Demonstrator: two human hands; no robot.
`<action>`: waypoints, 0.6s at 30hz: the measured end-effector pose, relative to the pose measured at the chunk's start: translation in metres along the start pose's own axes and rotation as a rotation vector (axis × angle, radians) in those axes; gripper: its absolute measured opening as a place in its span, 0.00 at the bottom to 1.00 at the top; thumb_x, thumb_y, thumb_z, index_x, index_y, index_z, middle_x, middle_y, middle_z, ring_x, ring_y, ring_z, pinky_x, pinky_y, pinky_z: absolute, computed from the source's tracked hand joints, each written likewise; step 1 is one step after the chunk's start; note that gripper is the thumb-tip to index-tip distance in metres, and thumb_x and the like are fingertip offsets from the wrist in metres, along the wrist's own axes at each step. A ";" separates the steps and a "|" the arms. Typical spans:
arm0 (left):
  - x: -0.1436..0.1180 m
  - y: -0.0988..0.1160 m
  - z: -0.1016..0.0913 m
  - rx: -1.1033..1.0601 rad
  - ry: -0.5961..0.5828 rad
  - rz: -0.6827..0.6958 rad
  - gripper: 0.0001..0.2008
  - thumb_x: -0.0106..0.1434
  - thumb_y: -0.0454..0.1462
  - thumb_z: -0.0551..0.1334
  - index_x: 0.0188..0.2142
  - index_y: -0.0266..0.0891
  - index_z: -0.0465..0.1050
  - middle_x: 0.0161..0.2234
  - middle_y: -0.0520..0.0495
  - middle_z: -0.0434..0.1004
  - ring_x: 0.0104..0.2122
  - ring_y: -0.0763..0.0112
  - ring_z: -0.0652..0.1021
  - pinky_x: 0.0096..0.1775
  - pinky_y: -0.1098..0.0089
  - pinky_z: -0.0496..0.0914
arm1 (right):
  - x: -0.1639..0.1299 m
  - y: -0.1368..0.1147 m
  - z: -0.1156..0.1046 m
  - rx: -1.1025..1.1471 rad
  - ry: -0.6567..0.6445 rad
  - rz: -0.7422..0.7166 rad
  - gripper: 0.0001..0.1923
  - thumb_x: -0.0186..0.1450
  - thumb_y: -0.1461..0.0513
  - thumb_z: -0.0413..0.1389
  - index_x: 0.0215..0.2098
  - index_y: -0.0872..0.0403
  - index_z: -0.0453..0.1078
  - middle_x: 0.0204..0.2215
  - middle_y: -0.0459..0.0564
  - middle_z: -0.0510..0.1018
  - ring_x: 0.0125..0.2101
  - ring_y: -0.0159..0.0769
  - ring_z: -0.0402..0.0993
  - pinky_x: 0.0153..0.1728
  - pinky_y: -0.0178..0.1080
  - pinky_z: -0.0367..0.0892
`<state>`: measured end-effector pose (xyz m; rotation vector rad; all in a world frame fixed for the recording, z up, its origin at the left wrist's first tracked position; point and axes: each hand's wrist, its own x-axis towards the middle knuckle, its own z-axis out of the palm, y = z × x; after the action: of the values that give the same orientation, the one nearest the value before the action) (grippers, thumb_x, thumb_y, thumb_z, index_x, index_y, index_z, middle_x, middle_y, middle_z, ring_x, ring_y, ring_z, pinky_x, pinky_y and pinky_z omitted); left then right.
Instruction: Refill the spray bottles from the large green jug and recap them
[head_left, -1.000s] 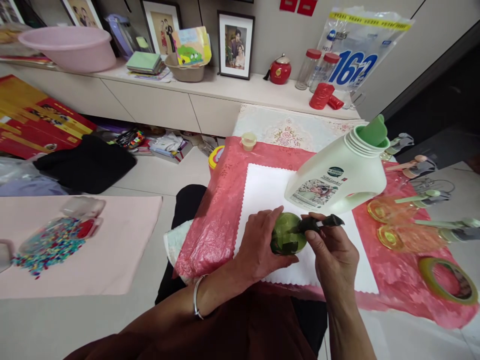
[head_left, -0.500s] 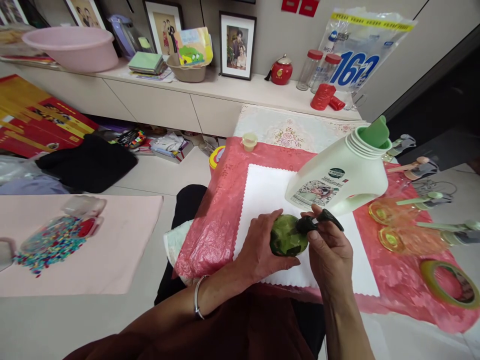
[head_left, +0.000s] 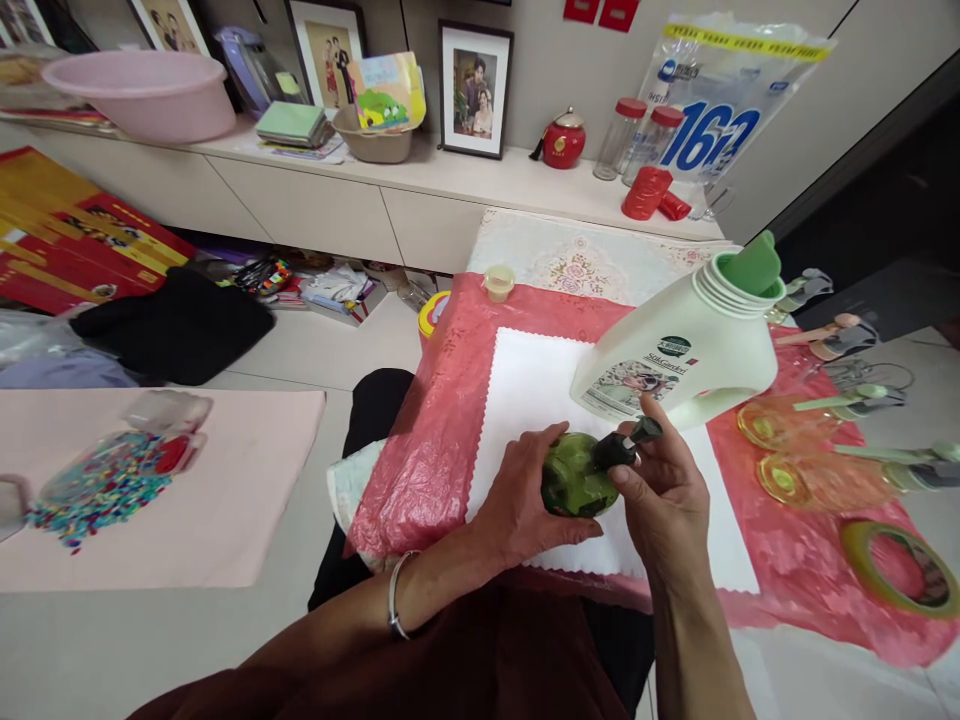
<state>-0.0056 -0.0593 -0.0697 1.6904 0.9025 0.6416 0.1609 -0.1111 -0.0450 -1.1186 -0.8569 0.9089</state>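
The left hand [head_left: 517, 500] is clamped on the green bottle [head_left: 574, 485], positioned above the near part of the white sheet [head_left: 521, 380]. The right hand [head_left: 667, 490] has its thumb and fingers at the black pump head [head_left: 615, 451]; whether they grip it cannot be determined. A pale green jug [head_left: 667, 335] stands just beyond, obstructing the far right. Amber bottles [head_left: 825, 482] lie further right; a tape roll [head_left: 859, 565] lies nearer. Compared with the earlier frame, the pump spout has turned toward the far side.
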 end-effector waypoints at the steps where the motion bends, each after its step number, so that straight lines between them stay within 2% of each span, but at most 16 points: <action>1: 0.000 0.000 0.000 -0.001 0.000 -0.001 0.56 0.44 0.53 0.78 0.67 0.43 0.54 0.59 0.37 0.66 0.57 0.46 0.69 0.59 0.46 0.64 | 0.000 -0.001 0.000 0.002 -0.033 0.000 0.43 0.62 0.60 0.71 0.70 0.41 0.60 0.54 0.51 0.69 0.53 0.36 0.70 0.52 0.33 0.69; 3: 0.000 0.000 -0.001 -0.001 0.003 -0.013 0.56 0.45 0.53 0.78 0.68 0.44 0.54 0.59 0.37 0.66 0.58 0.45 0.68 0.59 0.46 0.64 | 0.000 -0.004 0.000 0.036 -0.111 0.013 0.44 0.67 0.59 0.68 0.74 0.41 0.51 0.56 0.53 0.68 0.58 0.40 0.66 0.56 0.38 0.68; 5: 0.000 0.000 -0.002 -0.002 0.005 -0.026 0.56 0.45 0.53 0.78 0.67 0.44 0.54 0.59 0.36 0.65 0.58 0.45 0.68 0.59 0.46 0.64 | -0.001 -0.006 0.001 0.065 -0.137 0.034 0.41 0.71 0.58 0.63 0.75 0.41 0.48 0.56 0.54 0.68 0.61 0.42 0.63 0.59 0.43 0.66; 7: 0.000 0.000 -0.001 -0.008 0.006 -0.030 0.56 0.44 0.53 0.78 0.67 0.43 0.54 0.59 0.36 0.65 0.58 0.45 0.68 0.59 0.46 0.64 | -0.001 -0.006 0.003 0.054 -0.099 0.036 0.39 0.72 0.60 0.62 0.75 0.43 0.49 0.55 0.54 0.69 0.59 0.41 0.65 0.58 0.42 0.67; 12: -0.001 -0.002 0.001 -0.019 0.006 -0.009 0.56 0.44 0.52 0.78 0.67 0.43 0.55 0.59 0.37 0.66 0.58 0.45 0.69 0.59 0.46 0.64 | 0.004 -0.002 0.006 0.024 -0.014 -0.004 0.45 0.64 0.62 0.69 0.73 0.49 0.53 0.49 0.54 0.72 0.52 0.35 0.72 0.53 0.33 0.70; 16: -0.001 -0.004 -0.001 -0.008 0.013 -0.010 0.56 0.45 0.52 0.78 0.67 0.44 0.54 0.60 0.37 0.66 0.58 0.45 0.69 0.59 0.45 0.64 | 0.004 -0.002 0.004 0.012 -0.047 0.010 0.45 0.65 0.62 0.68 0.74 0.48 0.51 0.52 0.55 0.71 0.53 0.35 0.71 0.53 0.34 0.71; 18: -0.002 -0.004 -0.001 -0.001 0.018 0.005 0.55 0.45 0.52 0.78 0.67 0.44 0.55 0.59 0.37 0.67 0.58 0.45 0.69 0.60 0.46 0.64 | 0.002 -0.002 0.002 -0.019 -0.052 0.010 0.43 0.66 0.61 0.68 0.73 0.49 0.53 0.52 0.56 0.72 0.52 0.36 0.72 0.53 0.34 0.72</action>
<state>-0.0086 -0.0595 -0.0733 1.6892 0.9107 0.6611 0.1597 -0.1090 -0.0421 -1.1211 -0.9047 0.9434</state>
